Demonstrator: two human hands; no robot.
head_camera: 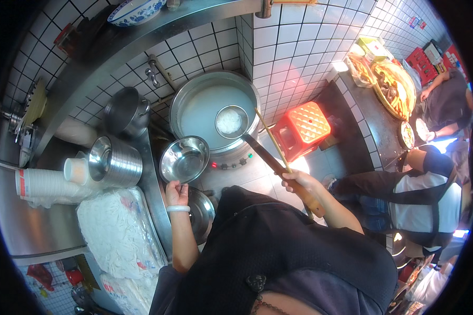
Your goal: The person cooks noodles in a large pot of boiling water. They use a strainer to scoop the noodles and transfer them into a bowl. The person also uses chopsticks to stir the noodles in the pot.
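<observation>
My left hand [177, 193] grips the near rim of a shiny metal bowl [184, 159], whose inside looks bare. With my right hand [299, 182] I hold the wooden handle of a round strainer ladle [263, 152] together with a long thin wooden stick [274, 136], probably a chopstick. White noodles or a similar white food [228, 120] lie in the ladle's basket. That basket is over a large round metal pot [173, 106] of cloudy whitish liquid [197, 112]. The bowl is beside the pot's near left edge.
A red plastic stool [305, 124] stands right of the pot. Stacked metal bowls [122, 161], paper cups [43, 183] and bagged white noodles [110, 228] crowd the left counter. Co-workers, one in an apron [414, 197], stand at right by a counter with a food basket [394, 88].
</observation>
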